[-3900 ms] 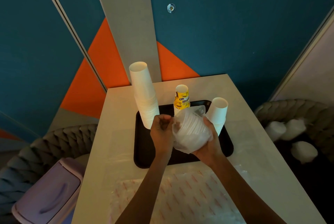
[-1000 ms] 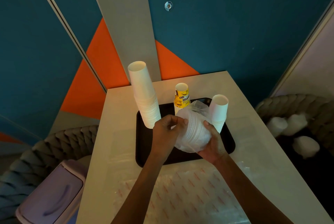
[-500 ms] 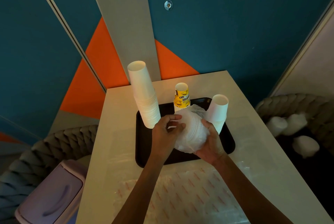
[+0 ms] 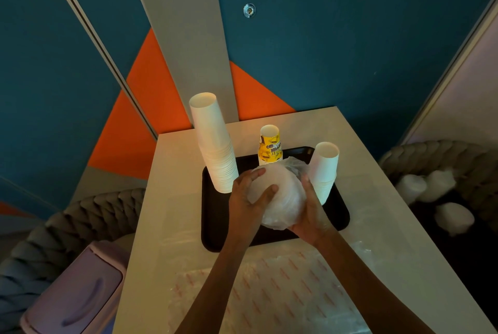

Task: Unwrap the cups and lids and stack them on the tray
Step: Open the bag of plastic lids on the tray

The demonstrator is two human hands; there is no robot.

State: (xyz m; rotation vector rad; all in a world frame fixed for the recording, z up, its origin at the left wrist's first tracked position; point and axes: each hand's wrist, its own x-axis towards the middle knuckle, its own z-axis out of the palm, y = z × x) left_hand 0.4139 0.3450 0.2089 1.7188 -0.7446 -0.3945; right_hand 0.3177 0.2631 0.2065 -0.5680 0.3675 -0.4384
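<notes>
Presently the wrapped bundle of lids (image 4: 283, 199) is gripped between both hands. The left hand (image 4: 246, 196) is curled over its near-left face, thumb and fingers pressed into the plastic, while the right hand (image 4: 310, 216) is cupped round its right side, apparently so that the lids are steadied as the wrap is worked loose. The bundle is kept over the black tray (image 4: 215, 228), probably so that the lids can be set down there once freed. Behind it on the tray, a tall stack of white cups (image 4: 215, 150), a yellow printed cup (image 4: 270, 145) and a shorter white stack (image 4: 324, 169) are stood mouth down, it seems, and the front is left bare. Nearer, printed wrapping (image 4: 269, 293) is left lying on the table (image 4: 172, 199).
</notes>
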